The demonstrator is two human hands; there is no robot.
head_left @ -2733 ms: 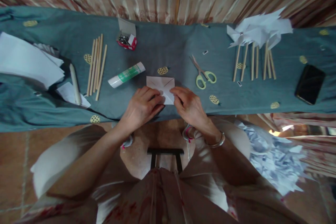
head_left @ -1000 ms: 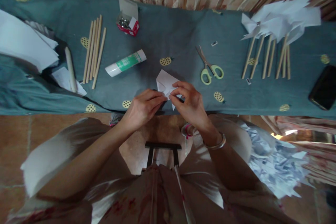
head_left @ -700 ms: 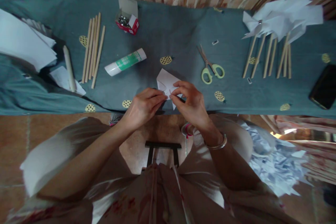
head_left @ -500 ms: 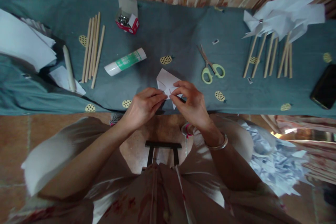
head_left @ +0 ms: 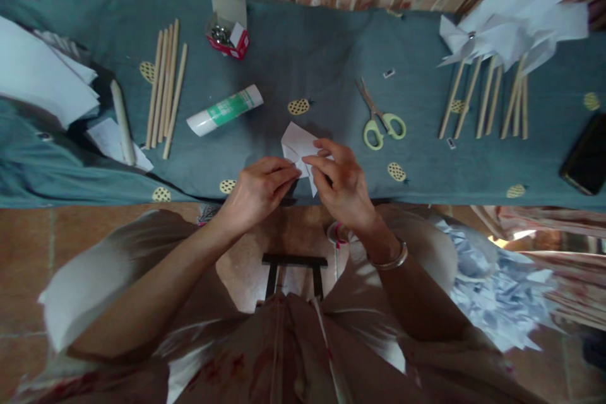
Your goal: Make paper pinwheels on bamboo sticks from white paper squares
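Observation:
A small white paper pinwheel, its blades partly folded in, is between my hands near the table's front edge. My left hand pinches its left side, the fingers closed near the middle of the paper. From the right, my right hand presses a fingertip on the paper's centre; its thumb lies close by, partly behind the other fingers. One pointed corner of the paper hangs down between the hands. Green-handled scissors lie beyond my right hand, and a glue stick lies beyond my left.
Wooden sticks and a red box of small metal pieces lie at left, near stacked white paper. Finished pinwheels on sticks and a black phone are at right. A pile of folded paper sits below the table.
My right hand has shifted its fingers: the index finger now reaches over onto the paper's centre, where thumb and finger pinched before. My left hand keeps its pinch.

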